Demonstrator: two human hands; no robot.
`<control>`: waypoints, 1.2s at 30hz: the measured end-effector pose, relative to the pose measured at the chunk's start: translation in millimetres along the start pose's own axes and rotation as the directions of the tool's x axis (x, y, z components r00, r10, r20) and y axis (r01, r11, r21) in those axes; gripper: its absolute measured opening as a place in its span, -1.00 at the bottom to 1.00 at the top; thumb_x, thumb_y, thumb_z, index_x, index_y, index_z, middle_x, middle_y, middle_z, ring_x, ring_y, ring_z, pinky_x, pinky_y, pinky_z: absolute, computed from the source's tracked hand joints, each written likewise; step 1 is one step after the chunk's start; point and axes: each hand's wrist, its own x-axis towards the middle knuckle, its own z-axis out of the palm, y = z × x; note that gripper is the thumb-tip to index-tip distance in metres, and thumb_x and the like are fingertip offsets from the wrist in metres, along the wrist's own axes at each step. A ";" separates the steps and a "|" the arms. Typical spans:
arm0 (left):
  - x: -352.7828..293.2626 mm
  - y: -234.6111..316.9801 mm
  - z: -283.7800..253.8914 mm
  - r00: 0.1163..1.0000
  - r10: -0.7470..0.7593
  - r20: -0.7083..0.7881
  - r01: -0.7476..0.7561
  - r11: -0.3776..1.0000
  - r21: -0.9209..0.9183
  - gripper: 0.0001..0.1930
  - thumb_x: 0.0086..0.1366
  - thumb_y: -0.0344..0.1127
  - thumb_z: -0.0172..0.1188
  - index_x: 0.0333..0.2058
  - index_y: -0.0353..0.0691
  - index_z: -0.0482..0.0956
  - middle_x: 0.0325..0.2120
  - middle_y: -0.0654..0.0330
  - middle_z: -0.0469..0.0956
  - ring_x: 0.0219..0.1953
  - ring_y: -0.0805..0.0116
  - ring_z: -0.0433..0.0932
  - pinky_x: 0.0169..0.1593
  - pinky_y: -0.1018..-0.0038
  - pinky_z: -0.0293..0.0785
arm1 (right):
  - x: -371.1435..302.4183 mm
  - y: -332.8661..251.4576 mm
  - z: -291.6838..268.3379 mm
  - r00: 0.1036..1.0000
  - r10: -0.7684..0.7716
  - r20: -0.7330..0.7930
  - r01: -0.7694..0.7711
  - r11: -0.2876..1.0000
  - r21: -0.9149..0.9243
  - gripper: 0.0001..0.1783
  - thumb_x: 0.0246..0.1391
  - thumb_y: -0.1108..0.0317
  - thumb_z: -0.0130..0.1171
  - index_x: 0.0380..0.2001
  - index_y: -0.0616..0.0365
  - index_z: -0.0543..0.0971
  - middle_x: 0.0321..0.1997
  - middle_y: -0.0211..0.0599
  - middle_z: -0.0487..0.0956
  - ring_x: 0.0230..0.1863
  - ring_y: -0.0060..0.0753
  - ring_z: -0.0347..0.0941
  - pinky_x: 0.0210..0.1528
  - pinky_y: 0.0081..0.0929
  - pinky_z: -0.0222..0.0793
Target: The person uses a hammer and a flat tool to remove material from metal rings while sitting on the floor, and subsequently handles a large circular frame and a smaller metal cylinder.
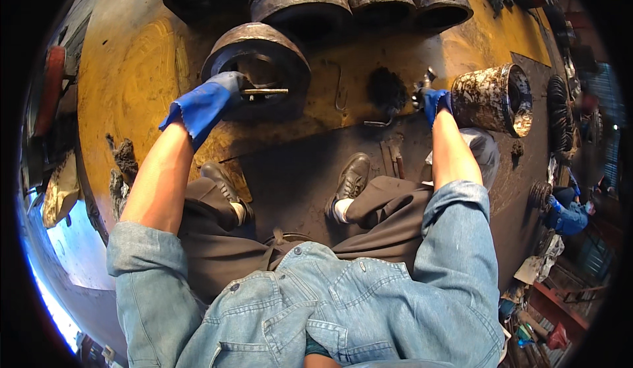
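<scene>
My left hand (227, 86), in a blue gauntlet glove, is closed around a short metal rod (267, 92). The rod sticks out to the right, over the opening of a thick, rusty metal ring (257, 33). At the right, my right hand (427, 96) wears a blue-cuffed glove with blackened fingers. Those fingers look curled, and a small shiny piece juts up from them; what it is, I cannot make out. Just left of this hand lies a black, shaggy clump (388, 90). To its right, a blotchy, rusty metal cylinder (488, 99) rests on its side.
Several large rusty cylinders (300, 2) stand along the far side. A metal hook (340, 84) and a bent rod (379, 123) lie on the stained yellow floor (125, 71). Near my right shoe (353, 175) are flat strips (391, 159). A person in blue (570, 216) is far right.
</scene>
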 end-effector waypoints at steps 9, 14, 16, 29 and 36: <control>2.6 8.0 -3.7 1.000 0.007 -0.030 -0.005 0.998 0.067 -0.72 0.10 -0.39 0.22 -0.16 -0.10 0.68 -0.24 -0.01 0.67 -0.13 0.01 0.64 -0.08 0.23 0.56 | 15.7 -168.0 3.4 0.927 -0.221 -0.303 0.227 0.974 -0.016 -0.37 0.07 -0.04 0.28 0.16 -0.03 0.48 0.05 -0.06 0.61 0.10 -0.01 0.54 0.13 -0.17 0.47; -15.0 19.4 -7.2 1.000 -0.018 -0.012 0.020 0.990 0.138 -0.73 0.13 -0.35 0.19 -0.17 -0.17 0.69 -0.21 -0.12 0.65 -0.09 -0.06 0.63 -0.04 0.22 0.54 | -61.5 -356.3 -5.1 0.586 -0.719 0.373 0.715 0.676 0.180 -0.38 0.08 -0.03 0.30 0.18 -0.08 0.46 -0.02 -0.08 0.64 0.01 -0.04 0.59 0.09 -0.18 0.48; -13.1 10.9 -0.1 0.999 0.034 -0.031 -0.032 0.999 0.042 -0.73 0.11 -0.32 0.25 -0.17 -0.14 0.68 -0.20 -0.09 0.66 -0.09 -0.05 0.63 -0.04 0.21 0.54 | -94.7 -403.4 2.0 0.621 -0.534 0.574 0.685 0.726 -0.066 -0.35 0.03 -0.01 0.35 0.17 -0.09 0.48 0.06 -0.16 0.62 0.10 -0.09 0.56 0.10 -0.19 0.48; -33.6 17.4 -84.4 0.972 -0.029 0.232 0.094 0.957 -0.274 -0.52 0.22 -0.28 0.38 0.09 -0.28 0.53 -0.12 0.10 0.68 -0.22 0.31 0.66 -0.11 0.41 0.60 | -117.2 -407.7 87.5 0.669 -0.375 0.642 0.569 0.814 -0.118 -0.68 0.03 0.40 0.07 -0.15 0.09 0.67 -0.13 -0.02 0.68 -0.06 -0.01 0.63 -0.02 -0.12 0.55; 18.9 -20.1 -121.1 0.885 -0.002 -0.466 -0.071 0.988 -0.138 -0.48 0.38 -0.06 0.15 0.17 -0.28 0.45 0.09 -0.02 0.55 0.13 0.12 0.53 0.23 0.37 0.40 | -139.5 -423.8 94.7 0.670 -0.316 0.672 0.557 0.813 -0.173 -0.67 0.14 0.37 0.01 -0.07 0.09 0.64 -0.12 -0.05 0.68 -0.06 0.00 0.63 -0.05 -0.14 0.57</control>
